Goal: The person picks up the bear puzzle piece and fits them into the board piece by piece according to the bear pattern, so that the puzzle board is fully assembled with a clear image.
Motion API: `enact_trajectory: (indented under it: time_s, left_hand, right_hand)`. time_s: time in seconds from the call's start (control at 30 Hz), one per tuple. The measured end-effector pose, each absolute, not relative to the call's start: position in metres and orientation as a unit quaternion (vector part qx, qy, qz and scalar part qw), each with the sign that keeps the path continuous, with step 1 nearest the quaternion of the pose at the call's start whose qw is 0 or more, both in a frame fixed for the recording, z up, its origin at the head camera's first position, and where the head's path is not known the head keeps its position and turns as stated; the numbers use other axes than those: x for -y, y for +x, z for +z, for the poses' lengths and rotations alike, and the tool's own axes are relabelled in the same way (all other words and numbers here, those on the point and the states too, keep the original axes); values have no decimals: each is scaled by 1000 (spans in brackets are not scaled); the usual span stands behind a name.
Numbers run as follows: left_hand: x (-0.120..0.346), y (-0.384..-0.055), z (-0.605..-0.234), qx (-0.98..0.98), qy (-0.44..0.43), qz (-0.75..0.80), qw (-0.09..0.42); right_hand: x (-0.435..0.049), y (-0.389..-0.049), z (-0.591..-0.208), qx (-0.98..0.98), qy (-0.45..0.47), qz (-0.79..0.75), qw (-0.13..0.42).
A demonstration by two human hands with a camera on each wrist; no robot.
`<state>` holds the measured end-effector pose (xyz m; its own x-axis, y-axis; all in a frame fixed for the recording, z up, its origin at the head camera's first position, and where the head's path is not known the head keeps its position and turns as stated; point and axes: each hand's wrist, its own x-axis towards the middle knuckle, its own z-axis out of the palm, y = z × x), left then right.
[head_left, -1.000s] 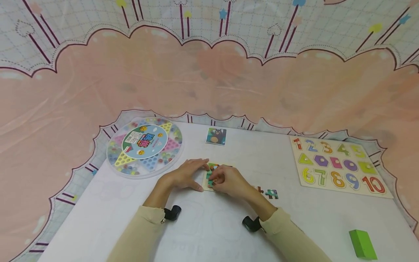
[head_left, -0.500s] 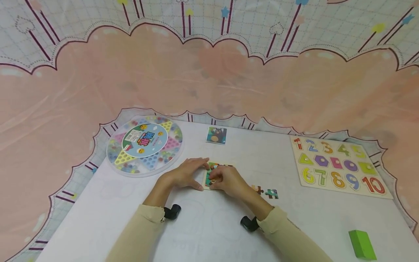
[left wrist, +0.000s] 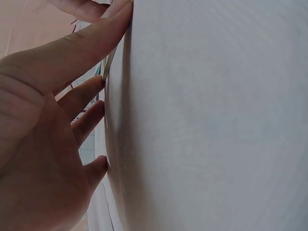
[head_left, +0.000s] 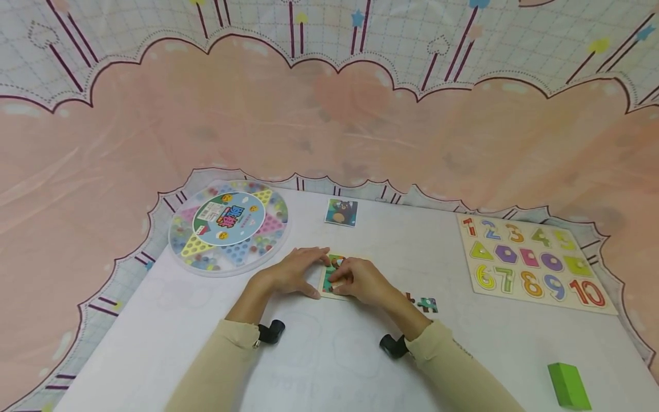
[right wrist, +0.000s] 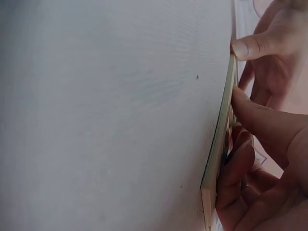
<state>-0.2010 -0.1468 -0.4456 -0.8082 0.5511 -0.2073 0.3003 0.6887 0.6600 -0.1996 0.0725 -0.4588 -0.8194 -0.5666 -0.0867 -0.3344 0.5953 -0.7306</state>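
A small wooden jigsaw board (head_left: pixel 326 284) with a green and orange picture lies flat on the white table, partly hidden under my right hand. My left hand (head_left: pixel 288 273) rests at its left side, thumb and fingers spread, with the thumb tip by the near corner. In the left wrist view the fingertips (left wrist: pixel 99 166) touch the tabletop. My right hand (head_left: pixel 362 281) is over the board, fingers curled toward the thumb, pinching a small puzzle piece that is mostly hidden. From the right wrist, the thumb (right wrist: pixel 255 115) lies against the board's edge (right wrist: pixel 219 139).
Loose puzzle pieces (head_left: pixel 427 304) lie right of the board. A bear picture card (head_left: pixel 341 212) lies behind it. A round marble game board (head_left: pixel 229 229) is at back left, a wooden number board (head_left: pixel 535 263) at right, a green block (head_left: pixel 568 386) at front right.
My right hand shifts very slightly over the board, its fingers still at the board's left part. The left hand keeps its place. The head view tilts a little.
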Motion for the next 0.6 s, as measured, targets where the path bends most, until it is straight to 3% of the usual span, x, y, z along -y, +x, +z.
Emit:
enact_trajectory:
  time_s: [0.6]
  left_hand:
    - [148, -201, -448, -894, 236, 324, 198]
  right_hand:
    - [-80, -199, -461, -859, -297, -380, 172]
